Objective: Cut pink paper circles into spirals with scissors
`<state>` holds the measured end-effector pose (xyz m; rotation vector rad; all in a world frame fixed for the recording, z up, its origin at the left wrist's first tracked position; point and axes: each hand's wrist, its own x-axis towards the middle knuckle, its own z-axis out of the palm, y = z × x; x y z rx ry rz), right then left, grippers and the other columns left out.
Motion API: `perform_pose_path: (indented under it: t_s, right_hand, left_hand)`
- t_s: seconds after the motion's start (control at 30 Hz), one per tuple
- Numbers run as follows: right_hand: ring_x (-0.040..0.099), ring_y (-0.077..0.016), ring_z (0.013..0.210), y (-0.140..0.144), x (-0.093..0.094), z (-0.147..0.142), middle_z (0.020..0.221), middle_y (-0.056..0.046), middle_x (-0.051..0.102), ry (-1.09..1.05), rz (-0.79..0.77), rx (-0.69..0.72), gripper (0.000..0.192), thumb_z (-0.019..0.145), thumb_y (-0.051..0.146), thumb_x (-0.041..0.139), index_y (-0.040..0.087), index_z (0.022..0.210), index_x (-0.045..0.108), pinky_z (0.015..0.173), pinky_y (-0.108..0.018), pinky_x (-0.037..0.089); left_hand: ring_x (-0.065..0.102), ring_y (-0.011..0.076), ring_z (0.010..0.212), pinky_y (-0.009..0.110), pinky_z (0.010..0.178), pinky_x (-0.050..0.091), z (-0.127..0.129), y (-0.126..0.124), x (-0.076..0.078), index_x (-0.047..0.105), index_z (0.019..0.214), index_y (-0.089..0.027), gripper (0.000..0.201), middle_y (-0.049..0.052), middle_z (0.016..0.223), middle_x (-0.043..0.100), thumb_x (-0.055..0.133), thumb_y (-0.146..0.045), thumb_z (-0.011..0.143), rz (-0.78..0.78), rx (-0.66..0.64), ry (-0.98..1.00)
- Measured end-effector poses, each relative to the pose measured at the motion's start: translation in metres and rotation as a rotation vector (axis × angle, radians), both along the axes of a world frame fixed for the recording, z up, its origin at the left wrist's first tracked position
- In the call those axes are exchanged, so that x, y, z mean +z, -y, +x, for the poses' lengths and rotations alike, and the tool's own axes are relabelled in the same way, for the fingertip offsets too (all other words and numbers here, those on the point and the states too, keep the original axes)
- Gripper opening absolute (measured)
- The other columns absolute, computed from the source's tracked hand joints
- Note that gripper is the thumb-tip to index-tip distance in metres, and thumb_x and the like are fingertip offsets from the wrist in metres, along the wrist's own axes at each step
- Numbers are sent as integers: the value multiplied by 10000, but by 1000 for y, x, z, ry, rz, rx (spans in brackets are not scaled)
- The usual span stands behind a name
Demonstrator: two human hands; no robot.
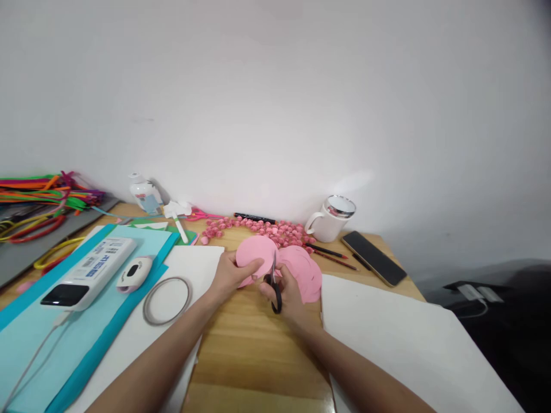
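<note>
A round pink paper disc (pixel 255 252) is pinched in my left hand (pixel 232 274), its thumb lying across the front. Black-handled scissors (pixel 272 280) are in my right hand (pixel 287 292), with the fingers in the loops and the blades pointing up at the disc's right edge. Whether the blades are cutting into the paper I cannot tell. Just behind and to the right of my right hand lies a stack of overlapping pink paper circles (pixel 309 275). Beyond the disc, many small rolled pink paper pieces (pixel 288 232) are spread on the wooden table.
A white mug (pixel 331 219) and a phone (pixel 373 258) stand and lie at the back right, near pencils (pixel 331 252). To the left are a tape ring (pixel 167 301), a white power bank (pixel 90 275) with a cable, blue paper (pixel 38 350) and a bottle (pixel 145 194). White sheets (pixel 387 338) flank my arms.
</note>
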<state>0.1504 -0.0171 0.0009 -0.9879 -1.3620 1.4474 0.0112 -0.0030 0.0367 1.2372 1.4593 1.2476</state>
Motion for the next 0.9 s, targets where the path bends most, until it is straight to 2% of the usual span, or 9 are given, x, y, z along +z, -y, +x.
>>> perform_pose_path:
  t_s: [0.1,0.27,0.5,0.57,0.67,0.77,0.9]
  right_hand:
    - [353,-95,454,0,-4,0,529,90,419,-23,-17,12,337,672,332,659,232,858,397,420,-206,248]
    - [379,-100,433,-1,-12,-1,534,80,461,-92,-39,43,379,670,388,671,240,888,399,404,-210,275]
    - [399,-102,464,0,-8,-2,574,73,477,-92,-41,69,382,658,362,681,246,866,383,415,-206,287]
    - [426,-111,504,1,-4,-2,599,64,493,-119,-21,64,385,655,340,683,242,873,382,446,-213,309]
    - [489,-132,574,2,1,-3,640,46,519,-149,19,41,382,650,312,692,238,855,379,509,-234,352]
    - [528,-151,630,2,2,-3,671,32,538,-139,43,27,374,656,310,694,238,839,376,538,-244,368]
    - [549,-169,661,1,-1,-2,672,24,545,-125,47,9,390,649,355,698,242,844,379,540,-250,384]
  left_hand:
    - [581,152,483,209,447,430,0,0,0,642,560,-121,245,15,498,637,716,-350,601,9,-23,35]
    - [543,123,442,201,472,426,2,1,1,598,512,-138,325,8,438,594,623,-385,720,12,-145,82]
    - [513,126,389,202,387,386,5,2,-1,607,550,-130,282,-2,399,562,705,-383,624,-81,-48,9]
    - [547,138,430,206,405,410,5,3,0,617,569,-125,270,14,456,603,718,-374,602,-74,-23,-16]
    - [617,177,580,222,484,470,6,3,1,661,701,-115,275,49,634,680,743,-334,556,-26,7,-47]
    - [633,198,669,233,534,492,7,4,2,669,756,-114,315,65,734,695,750,-324,536,-4,10,-58]
    - [603,177,549,224,455,452,5,4,-1,660,714,-110,303,41,586,659,745,-346,543,-50,-11,-45]
